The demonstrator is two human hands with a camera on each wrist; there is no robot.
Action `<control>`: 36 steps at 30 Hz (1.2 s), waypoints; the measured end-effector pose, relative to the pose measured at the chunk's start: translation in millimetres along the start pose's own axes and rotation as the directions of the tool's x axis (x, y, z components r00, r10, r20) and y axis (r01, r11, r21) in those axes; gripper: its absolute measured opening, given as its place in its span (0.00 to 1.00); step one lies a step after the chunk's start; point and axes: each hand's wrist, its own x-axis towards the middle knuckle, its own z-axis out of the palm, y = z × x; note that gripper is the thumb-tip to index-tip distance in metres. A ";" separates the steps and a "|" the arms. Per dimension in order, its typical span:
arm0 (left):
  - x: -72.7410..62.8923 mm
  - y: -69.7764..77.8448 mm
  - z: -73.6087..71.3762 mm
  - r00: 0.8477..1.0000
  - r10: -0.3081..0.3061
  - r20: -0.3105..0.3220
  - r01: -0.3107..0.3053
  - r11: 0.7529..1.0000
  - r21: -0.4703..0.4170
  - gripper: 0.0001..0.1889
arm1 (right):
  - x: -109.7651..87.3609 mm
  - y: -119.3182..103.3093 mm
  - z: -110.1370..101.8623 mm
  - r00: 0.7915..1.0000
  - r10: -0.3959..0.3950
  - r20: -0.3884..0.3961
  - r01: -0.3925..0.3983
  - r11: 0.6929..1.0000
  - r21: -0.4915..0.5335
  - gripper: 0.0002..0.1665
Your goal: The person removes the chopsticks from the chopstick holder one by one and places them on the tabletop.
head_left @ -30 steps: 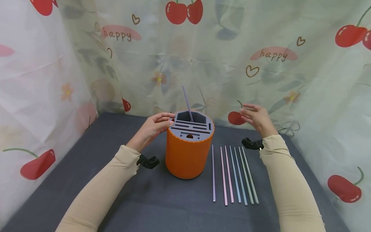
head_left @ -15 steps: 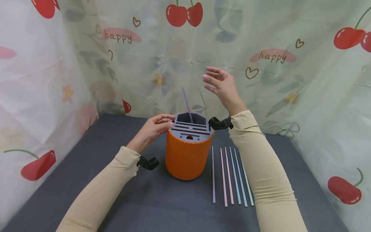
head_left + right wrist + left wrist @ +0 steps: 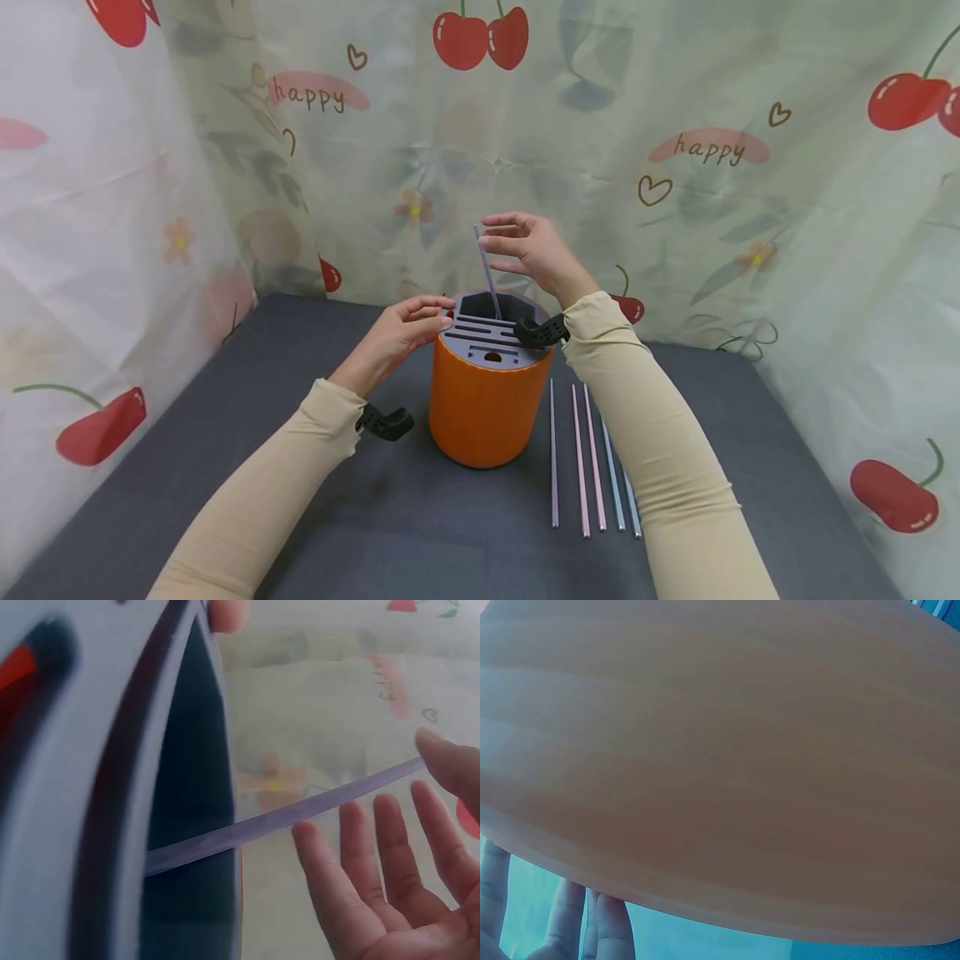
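An orange round utensil holder (image 3: 480, 408) with a grey slotted top stands mid-table. One purple chopstick (image 3: 492, 292) leans up out of its large rear compartment. My left hand (image 3: 390, 342) rests at the holder's left rim, thumb at the top edge; in the left wrist view its fairly straight fingers (image 3: 564, 919) touch the orange wall. Behind and above the holder, my right hand (image 3: 532, 248) is at the chopstick's upper part. The right wrist view shows the thumb (image 3: 450, 761) by the upper end of the chopstick (image 3: 277, 817), the other fingers spread along it.
Right of the holder, a purple chopstick (image 3: 553, 458), two pink chopsticks (image 3: 580, 467) and blue chopsticks (image 3: 613, 479) lie lengthwise on the dark tabletop (image 3: 420, 533). My right sleeve (image 3: 660, 450) covers part of that row. A cherry-printed curtain (image 3: 420, 125) surrounds the table.
My right hand has swung from the right side, up and leftward, then down to the standing chopstick. Its sleeve now hides the green chopsticks. My left hand has stayed at the rim.
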 end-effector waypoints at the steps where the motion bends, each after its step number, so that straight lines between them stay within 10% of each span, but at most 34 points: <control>1: -0.1 0.0 0.1 1.000 0.001 0.000 -0.001 1.000 0.001 0.18 | 0.0 1.2 0.4 1.000 0.015 0.017 -0.015 1.000 -0.020 0.24; 16: -0.8 0.2 0.1 1.000 0.007 0.008 -0.007 1.000 0.002 0.18 | -0.6 5.1 1.0 0.984 0.160 0.081 -0.148 0.979 -0.140 0.21; 25: 0.8 0.5 1.5 1.000 0.010 0.002 -0.010 1.000 -0.001 0.18 | -18.2 -24.8 -23.6 0.998 -0.016 -0.062 0.024 0.993 0.117 0.12; 36: -0.9 -0.1 0.9 1.000 -0.002 -0.003 0.002 1.000 0.001 0.19 | -77.1 -87.5 -95.6 0.924 -0.172 -0.342 0.345 0.760 0.550 0.19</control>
